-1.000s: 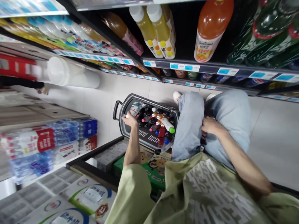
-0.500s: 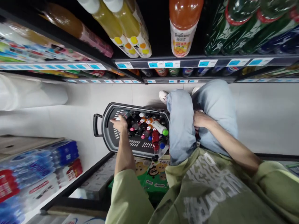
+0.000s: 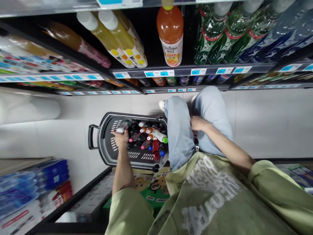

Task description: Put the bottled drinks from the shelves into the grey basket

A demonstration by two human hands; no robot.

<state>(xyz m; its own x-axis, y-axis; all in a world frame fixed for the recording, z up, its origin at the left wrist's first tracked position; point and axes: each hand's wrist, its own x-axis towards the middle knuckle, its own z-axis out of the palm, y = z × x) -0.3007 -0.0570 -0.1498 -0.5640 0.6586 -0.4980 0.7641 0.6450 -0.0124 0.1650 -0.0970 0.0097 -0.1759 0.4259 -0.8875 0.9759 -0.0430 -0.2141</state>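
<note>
My left hand [image 3: 121, 139] is inside a grey and black shopping basket [image 3: 104, 153], closed around a clear bottle with a white cap [image 3: 125, 124]. That bottle lies at the edge of several small drink bottles heaped in the basket. Among them are a white bottle with a green cap [image 3: 160, 136], a red bottle [image 3: 156, 149] and some with pink, orange or blue caps. Between my knees rests my right hand [image 3: 197, 123], its fingers tucked down and largely hidden; whether it holds anything does not show.
Ahead runs a drinks shelf [image 3: 171, 71] with a Tropicana bottle [image 3: 170, 36] and green bottles [image 3: 215, 36]. Green cartons [image 3: 156, 192] are stacked behind the basket. Wrapped water packs [image 3: 22, 189] stand at left, and a white cylindrical object [image 3: 41, 109] lies on the floor.
My view has shifted, so the scene sits further left and lower. The white-capped bottle shows more clearly in my left hand, turned with its cap toward me. My right hand stays between the knees.
</note>
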